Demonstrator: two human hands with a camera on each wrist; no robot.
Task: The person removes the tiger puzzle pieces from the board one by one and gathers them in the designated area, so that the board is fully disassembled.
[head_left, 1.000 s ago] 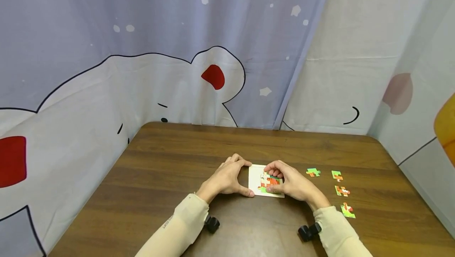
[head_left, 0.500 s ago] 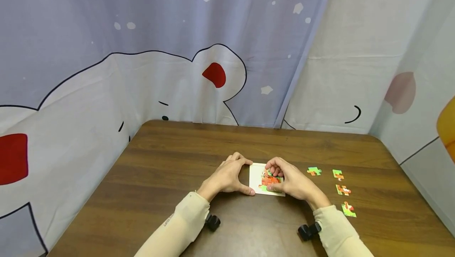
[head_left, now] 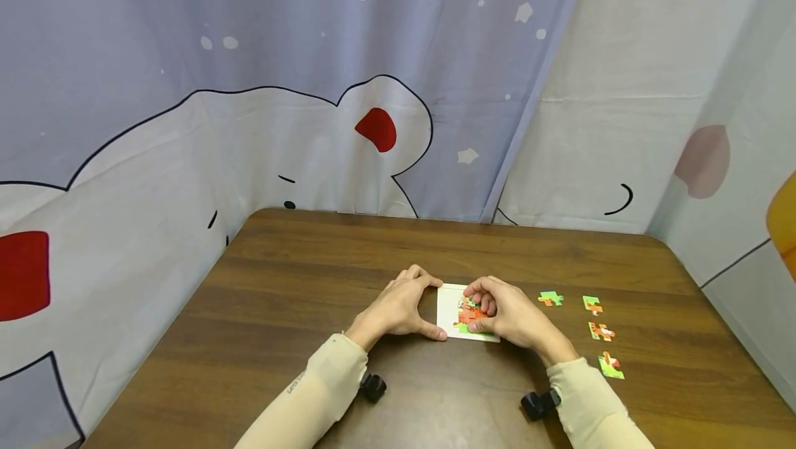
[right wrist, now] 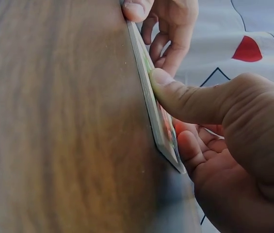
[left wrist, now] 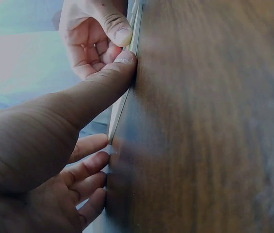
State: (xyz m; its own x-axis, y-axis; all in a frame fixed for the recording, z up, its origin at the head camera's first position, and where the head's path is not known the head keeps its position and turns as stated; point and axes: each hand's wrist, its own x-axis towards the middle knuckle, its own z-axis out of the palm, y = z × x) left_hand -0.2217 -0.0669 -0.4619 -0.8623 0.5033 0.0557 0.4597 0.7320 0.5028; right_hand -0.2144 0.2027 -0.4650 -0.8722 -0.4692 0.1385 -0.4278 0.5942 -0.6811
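A small white puzzle board [head_left: 446, 307] lies on the table in the head view, with joined puzzle pieces [head_left: 470, 313] in orange, green and white on its right part. My left hand [head_left: 398, 305] holds the board's left side, thumb at the near corner and index finger at the far corner. In the left wrist view its thumb [left wrist: 120, 68] lies along the board's edge. My right hand [head_left: 513, 312] bends over the pieces, thumb at their near side and fingers curled at their far side. In the right wrist view its thumb [right wrist: 168, 85] presses on the board's face. The fingers hide some of the pieces.
Several loose puzzle pieces [head_left: 601, 331] lie on the brown wooden table [head_left: 311, 255], to the right of my right hand. A printed curtain [head_left: 280, 138] hangs behind the table's far edge. Each forearm wears a light sleeve and a small black wrist camera [head_left: 539, 405].
My right fingers have curled a little further over the pieces and cover more of them. The left hand stays at the board's left side, and the loose pieces lie as before.
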